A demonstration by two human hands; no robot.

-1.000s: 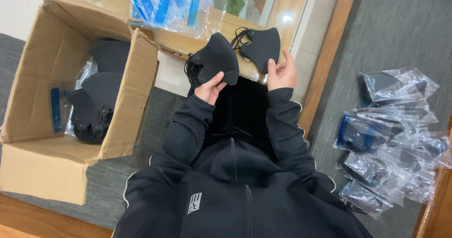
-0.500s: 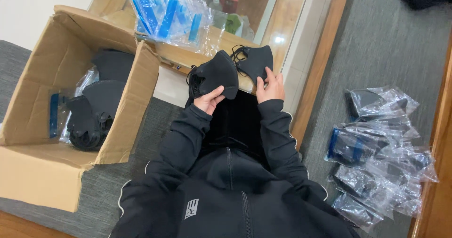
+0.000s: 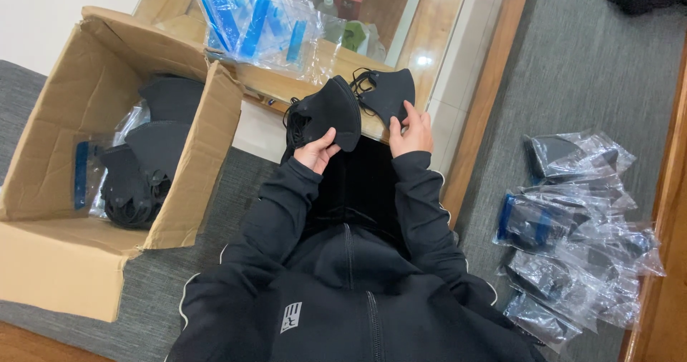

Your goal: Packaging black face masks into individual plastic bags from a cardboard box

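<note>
Cardboard box (image 3: 68, 262) holds black masks (image 3: 154, 147); each hand grips one.

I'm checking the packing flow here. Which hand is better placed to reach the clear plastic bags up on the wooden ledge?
Probably the left hand. The pile of clear plastic bags with blue strips lies up and left of the hands, on its side. The right hand, holding a black fabric mask, would need to cross over.

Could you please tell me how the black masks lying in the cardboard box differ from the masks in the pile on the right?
The loose black fabric masks in the open brown cardboard box lie mostly unwrapped; the masks in the pile of clear plastic bags are each sealed in a bag. The boxed ones sit inside walls; the bagged ones lie spread on the grey carpet. Both are dark masks.
</note>
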